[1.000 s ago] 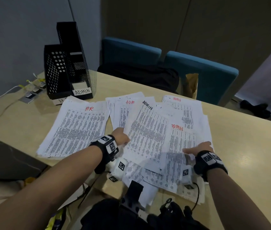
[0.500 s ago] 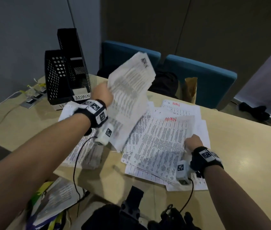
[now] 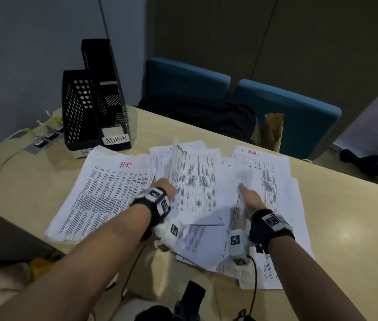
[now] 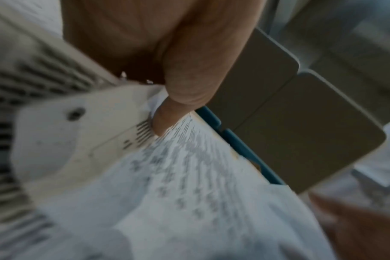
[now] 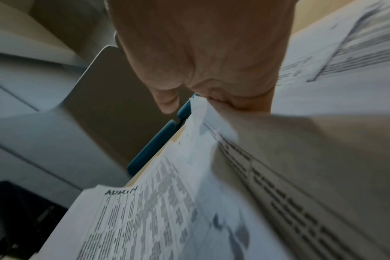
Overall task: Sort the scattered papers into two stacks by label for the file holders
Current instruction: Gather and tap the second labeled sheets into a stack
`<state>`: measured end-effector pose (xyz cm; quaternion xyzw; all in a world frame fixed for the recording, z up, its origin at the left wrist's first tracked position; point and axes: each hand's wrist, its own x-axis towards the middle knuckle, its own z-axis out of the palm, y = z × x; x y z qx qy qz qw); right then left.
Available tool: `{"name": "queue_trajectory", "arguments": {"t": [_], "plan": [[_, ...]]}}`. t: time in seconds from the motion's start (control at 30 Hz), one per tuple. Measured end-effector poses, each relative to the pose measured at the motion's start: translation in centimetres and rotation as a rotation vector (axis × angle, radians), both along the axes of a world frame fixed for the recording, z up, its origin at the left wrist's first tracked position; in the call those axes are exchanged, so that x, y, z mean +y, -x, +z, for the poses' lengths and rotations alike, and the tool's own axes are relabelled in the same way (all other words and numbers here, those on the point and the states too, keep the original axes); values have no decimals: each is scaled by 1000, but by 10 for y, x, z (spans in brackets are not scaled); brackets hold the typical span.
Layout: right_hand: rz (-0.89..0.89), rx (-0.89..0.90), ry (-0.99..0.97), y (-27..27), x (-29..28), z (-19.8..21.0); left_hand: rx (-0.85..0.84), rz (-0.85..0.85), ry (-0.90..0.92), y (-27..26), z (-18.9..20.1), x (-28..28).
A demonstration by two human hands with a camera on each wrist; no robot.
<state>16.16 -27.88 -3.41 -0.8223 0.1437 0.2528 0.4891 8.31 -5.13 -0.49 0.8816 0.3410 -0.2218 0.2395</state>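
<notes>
Printed papers are spread across the table (image 3: 350, 218). A stack marked HR (image 3: 104, 193) in red lies on the left. My left hand (image 3: 166, 187) pinches the left edge of a sheet headed ADMIN (image 3: 192, 181), thumb on top (image 4: 163, 123); the sheet (image 4: 189, 176) lies low over the middle pile. My right hand (image 3: 250, 198) holds another sheet (image 3: 235, 212) raised on edge, fingers behind it (image 5: 241, 103). Beyond it lies a sheet headed ADMIN in red (image 3: 264, 177). Two black file holders stand at the back left, one tagged ADMIN (image 3: 111, 105), the other partly hidden (image 3: 77, 107).
Two blue chairs (image 3: 287, 112) stand behind the table, with a dark bag (image 3: 195, 112) and a brown paper bag (image 3: 273, 128) on them. A socket panel with cables (image 3: 42, 140) sits left of the holders. Dark gear (image 3: 190, 297) lies at the near edge.
My left hand has brought its lifted sheet down from the air onto the middle pile. My right hand has moved forward and tipped its sheet up on edge.
</notes>
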Motion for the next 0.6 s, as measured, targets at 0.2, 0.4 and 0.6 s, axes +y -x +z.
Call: {"name": "queue_trajectory", "arguments": {"t": [0.2,0.4,0.6], "plan": [[95,52,11,-5,18,-3,-50,304,76,3,-15,-9],[155,21,-6,5,29,-8,-311,621,353,2,-8,-7],[111,-94,-168,11,11,7,-512,354,282,0,2,-23]]}}
